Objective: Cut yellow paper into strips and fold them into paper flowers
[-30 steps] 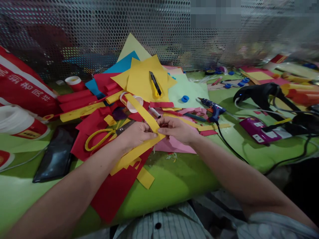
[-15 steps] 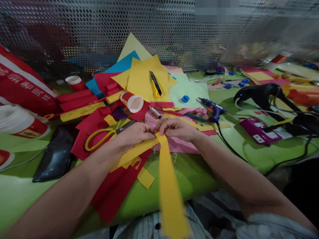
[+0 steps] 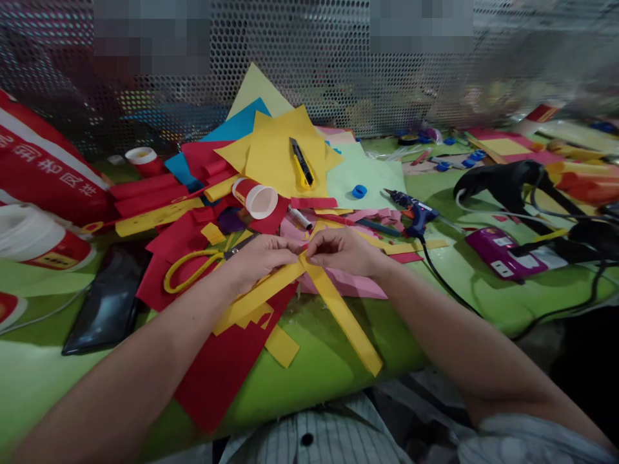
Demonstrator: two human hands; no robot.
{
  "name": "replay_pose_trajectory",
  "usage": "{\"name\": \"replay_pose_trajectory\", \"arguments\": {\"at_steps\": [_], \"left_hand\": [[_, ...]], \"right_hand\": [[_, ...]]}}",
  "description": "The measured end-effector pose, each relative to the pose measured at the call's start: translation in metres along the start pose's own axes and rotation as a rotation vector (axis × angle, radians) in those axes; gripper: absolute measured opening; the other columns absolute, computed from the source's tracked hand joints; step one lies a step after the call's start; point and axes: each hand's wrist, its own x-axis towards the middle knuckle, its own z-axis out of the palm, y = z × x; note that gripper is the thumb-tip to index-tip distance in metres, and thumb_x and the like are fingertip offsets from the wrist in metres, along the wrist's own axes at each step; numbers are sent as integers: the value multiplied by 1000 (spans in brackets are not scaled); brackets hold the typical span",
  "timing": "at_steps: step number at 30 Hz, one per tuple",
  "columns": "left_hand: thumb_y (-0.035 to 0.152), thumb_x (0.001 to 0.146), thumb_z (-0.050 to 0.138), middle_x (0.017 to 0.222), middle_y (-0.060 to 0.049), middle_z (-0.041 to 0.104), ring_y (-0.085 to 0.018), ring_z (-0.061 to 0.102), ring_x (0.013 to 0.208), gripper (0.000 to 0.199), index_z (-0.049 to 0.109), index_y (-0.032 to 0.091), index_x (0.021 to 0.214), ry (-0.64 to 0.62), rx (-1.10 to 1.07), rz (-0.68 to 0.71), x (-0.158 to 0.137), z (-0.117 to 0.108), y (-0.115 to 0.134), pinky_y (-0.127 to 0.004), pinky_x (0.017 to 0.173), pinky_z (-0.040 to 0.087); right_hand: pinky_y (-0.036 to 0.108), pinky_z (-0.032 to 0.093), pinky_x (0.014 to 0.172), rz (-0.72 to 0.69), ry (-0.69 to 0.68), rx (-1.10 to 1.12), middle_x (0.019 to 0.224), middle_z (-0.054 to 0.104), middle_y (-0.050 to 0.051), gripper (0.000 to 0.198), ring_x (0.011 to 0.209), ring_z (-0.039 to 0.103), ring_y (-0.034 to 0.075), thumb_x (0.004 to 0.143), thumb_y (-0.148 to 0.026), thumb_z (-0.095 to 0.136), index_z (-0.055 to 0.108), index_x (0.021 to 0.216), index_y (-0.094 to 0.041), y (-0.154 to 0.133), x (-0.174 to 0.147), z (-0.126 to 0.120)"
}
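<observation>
Yellow paper strips [image 3: 345,322] meet at a joint between my two hands, one running down to the right, another down to the left under my left wrist. My left hand [image 3: 267,258] pinches the joint from the left. From the right, my right hand [image 3: 341,250] grips the same spot between thumb and fingers. Scissors with yellow handles [image 3: 191,270] lie beside my left hand, their blades partly hidden. Pink paper [image 3: 355,285] lies beneath my right hand, and red paper [image 3: 217,374] with yellow scraps is below my left. A marker [image 3: 300,218] lies just beyond the fingers.
A box cutter [image 3: 302,164] rests on stacked yellow paper. To the right are a glue gun [image 3: 411,209] with its cable and a purple power strip [image 3: 503,253]. Paper cups [image 3: 256,198], a dark phone-like slab [image 3: 104,303] and a red bag [image 3: 43,154] are to the left.
The free end of the yellow strip has swung up and to the right, now lying over the green table edge. Both hands stay nearly in place at the joint.
</observation>
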Motion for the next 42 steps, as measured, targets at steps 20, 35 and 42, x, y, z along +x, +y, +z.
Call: {"name": "replay_pose_trajectory", "arguments": {"at_steps": [20, 35, 42], "left_hand": [[27, 63, 67, 59, 3, 61, -9, 48, 54, 8, 70, 19, 64, 125, 305, 208, 3, 2, -1, -20, 53, 36], [23, 61, 71, 52, 5, 56, -7, 50, 47, 14, 59, 18, 60, 425, -352, 275, 4, 13, -5, -21, 54, 44], [22, 55, 75, 61, 1, 66, -12, 62, 58, 16, 64, 15, 64, 352, -462, 277, -1, 22, -4, -24, 60, 51]], "right_hand": [[22, 34, 47, 69, 56, -228, 56, 54, -3, 14, 49, 44, 7, 73, -29, 56, 57, 64, -17, -8, -3, 2], [51, 14, 109, -571, 318, -1215, 118, 58, 2, 18, 122, 40, 23, 84, -19, 49, 62, 93, -27, -13, -14, 12], [46, 32, 99, -554, 554, -906, 92, 64, 4, 13, 103, 53, 23, 83, -27, 53, 64, 77, -25, -6, -7, 14]]}}
